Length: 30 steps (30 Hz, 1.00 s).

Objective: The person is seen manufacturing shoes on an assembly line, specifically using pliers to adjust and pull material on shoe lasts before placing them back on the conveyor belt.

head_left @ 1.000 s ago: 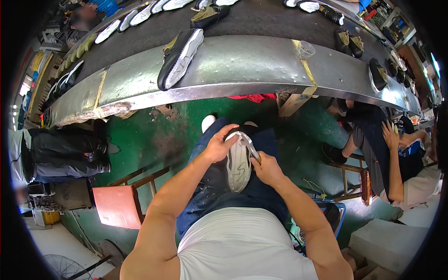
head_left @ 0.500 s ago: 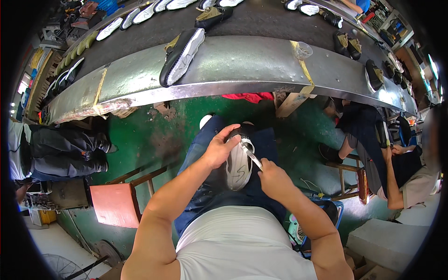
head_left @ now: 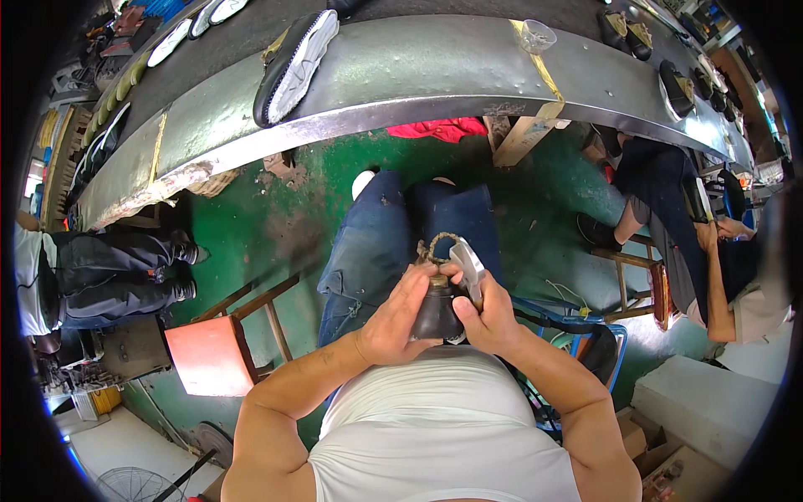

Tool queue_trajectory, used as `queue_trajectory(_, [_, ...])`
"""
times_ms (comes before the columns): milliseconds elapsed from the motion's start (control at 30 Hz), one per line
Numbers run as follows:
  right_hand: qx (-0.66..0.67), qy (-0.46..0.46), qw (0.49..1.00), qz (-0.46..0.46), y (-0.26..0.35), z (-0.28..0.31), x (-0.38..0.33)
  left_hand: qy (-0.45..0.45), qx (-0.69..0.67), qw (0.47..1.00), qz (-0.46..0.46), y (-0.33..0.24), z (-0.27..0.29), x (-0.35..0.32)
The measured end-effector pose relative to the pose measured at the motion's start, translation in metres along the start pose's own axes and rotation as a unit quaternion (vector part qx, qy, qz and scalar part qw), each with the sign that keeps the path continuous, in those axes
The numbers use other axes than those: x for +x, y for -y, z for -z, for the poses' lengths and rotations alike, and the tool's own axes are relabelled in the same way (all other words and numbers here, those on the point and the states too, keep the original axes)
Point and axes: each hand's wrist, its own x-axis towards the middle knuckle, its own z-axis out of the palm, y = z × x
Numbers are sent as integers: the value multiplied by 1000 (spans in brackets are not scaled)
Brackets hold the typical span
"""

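Observation:
A dark shoe (head_left: 437,311) with brown laces rests over my lap, toe toward me. My left hand (head_left: 397,318) wraps around its left side. My right hand (head_left: 489,314) grips the shoe's right side and also holds a small silver metal tool (head_left: 468,263) that points up past the laces. Below the shoe are my blue-jeaned legs (head_left: 376,251). On the curved grey metal bench (head_left: 435,71) ahead lies a black shoe with a white sole (head_left: 297,63).
A red-seated wooden stool (head_left: 213,351) stands at my left. One person in dark trousers sits far left (head_left: 109,272), another sits on a stool at right (head_left: 669,217). More shoes line the bench. Cardboard boxes (head_left: 694,410) lie at lower right, on a green floor.
The shoe has been turned over: earlier its pale sole faced up, now its dark upper and laces face up. Both hands have drawn it closer to my body.

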Motion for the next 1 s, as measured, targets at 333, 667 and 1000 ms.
queue_trajectory(333, [-4,-85,996,-15,-23,0,10,72,29,996,45,17,4,21])
queue_trajectory(667, [-39,-37,989,-138,-38,14,15,-99,-155,918,352,54,-7,28])
queue_trajectory(1000, [154,-12,927,-341,-82,-6,-7,-64,-188,837,510,73,-28,1])
